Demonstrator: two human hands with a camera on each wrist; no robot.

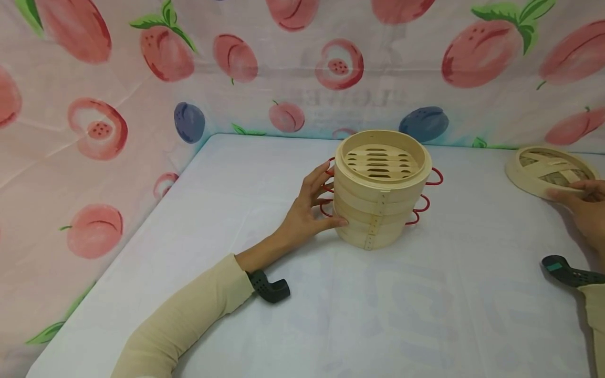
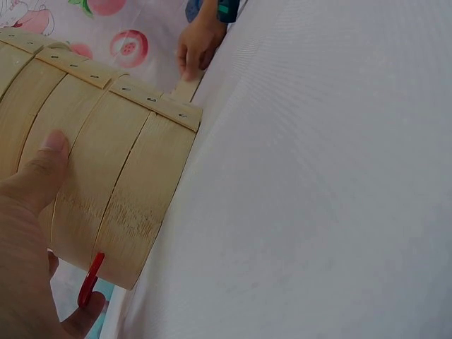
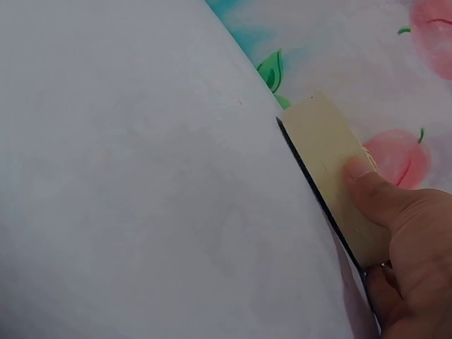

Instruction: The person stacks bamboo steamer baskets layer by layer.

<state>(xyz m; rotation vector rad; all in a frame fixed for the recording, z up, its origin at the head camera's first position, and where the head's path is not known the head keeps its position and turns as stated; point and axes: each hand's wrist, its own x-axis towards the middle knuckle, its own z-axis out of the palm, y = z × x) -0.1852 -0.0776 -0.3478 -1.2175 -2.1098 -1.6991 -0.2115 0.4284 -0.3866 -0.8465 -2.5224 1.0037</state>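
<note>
A stack of bamboo steamer baskets (image 1: 378,210) stands upright on the table, its slotted top tier uncovered and red loop handles (image 1: 435,177) on its sides. My left hand (image 1: 307,210) grips its left side, thumb on the front wall and fingers spread around the back by the handles. In the left wrist view, the thumb (image 2: 46,166) presses the bamboo wall and a fingertip is by a red handle (image 2: 90,279). At the far right, my right hand (image 1: 583,207) holds the woven steamer lid (image 1: 524,173) by its rim. The right wrist view shows the thumb (image 3: 374,191) on the lid's side band.
A white cloth (image 1: 293,325) covers the table. Fruit-print curtains (image 1: 283,68) hang along the back and left edges. Each wrist wears a black device, such as the left wrist device (image 1: 271,289).
</note>
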